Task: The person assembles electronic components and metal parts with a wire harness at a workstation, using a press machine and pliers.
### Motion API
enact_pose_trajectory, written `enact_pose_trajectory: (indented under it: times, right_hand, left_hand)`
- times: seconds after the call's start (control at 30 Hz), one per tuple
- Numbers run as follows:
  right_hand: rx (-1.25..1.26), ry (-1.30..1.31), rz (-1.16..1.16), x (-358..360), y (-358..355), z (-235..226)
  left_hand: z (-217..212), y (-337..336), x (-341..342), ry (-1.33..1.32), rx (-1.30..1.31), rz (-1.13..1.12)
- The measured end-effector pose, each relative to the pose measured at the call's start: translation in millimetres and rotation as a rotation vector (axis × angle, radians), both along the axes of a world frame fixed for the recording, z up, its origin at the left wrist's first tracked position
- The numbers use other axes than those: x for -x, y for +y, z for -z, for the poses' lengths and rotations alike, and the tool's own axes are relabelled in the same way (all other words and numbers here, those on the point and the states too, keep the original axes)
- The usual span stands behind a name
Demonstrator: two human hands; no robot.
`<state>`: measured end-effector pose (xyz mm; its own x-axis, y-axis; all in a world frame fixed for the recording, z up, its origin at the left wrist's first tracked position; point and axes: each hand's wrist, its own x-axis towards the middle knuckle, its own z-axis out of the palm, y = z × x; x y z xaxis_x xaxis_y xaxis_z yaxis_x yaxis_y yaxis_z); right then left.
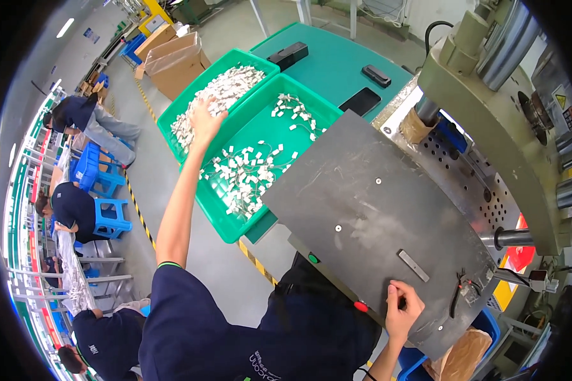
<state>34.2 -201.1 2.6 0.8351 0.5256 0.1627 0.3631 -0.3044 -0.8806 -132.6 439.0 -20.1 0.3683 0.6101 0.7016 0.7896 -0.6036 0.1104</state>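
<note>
in the left green bin (254, 59), my left hand (206, 124) is on the heap of white connectors (232, 84); i cannot tell if it grips one. better, i think, to pinch one piece by its body, gently, so wires do not tangle. my right hand (403, 310), thumb and fingertips together with no piece visible, is near the grey bar (414, 265) on the dark plate (375, 206).

- A hand could sweep across the dark work plate (356, 184), dodging the metal bar (414, 265) and pliers (455, 298).
- On the right, the press frame (483, 120) blocks the way.
- Rims (253, 97) stand between the right green bin (251, 124) and the connector-filled left bin (255, 59).
</note>
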Motion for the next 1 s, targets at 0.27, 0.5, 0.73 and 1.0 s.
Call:
enact_pose_trajectory:
  times: [0.27, 0.5, 0.73, 1.0]
  right_hand:
    - [0.059, 0.023, 0.009, -2.1, 3.6, -4.4]
    - [0.041, 0.038, 0.058, 3.1, 4.7, -2.9]
    - [0.059, 0.006, 0.04, -1.5, 9.4, -12.3]
    - [0.032, 0.05, 0.032, -1.8, 9.1, -11.3]
  left_hand:
    - [52.5, -61.3, -139.3, -0.006, 0.215, 0.476]
    - [38.6, -44.7, -151.9, 0.019, 0.809, 0.438]
    - [-48.3, -55.4, -107.7, -0.289, 1.245, 0.45]
    - [-75.4, -26.0, -71.1, -0.816, 1.573, 0.586]
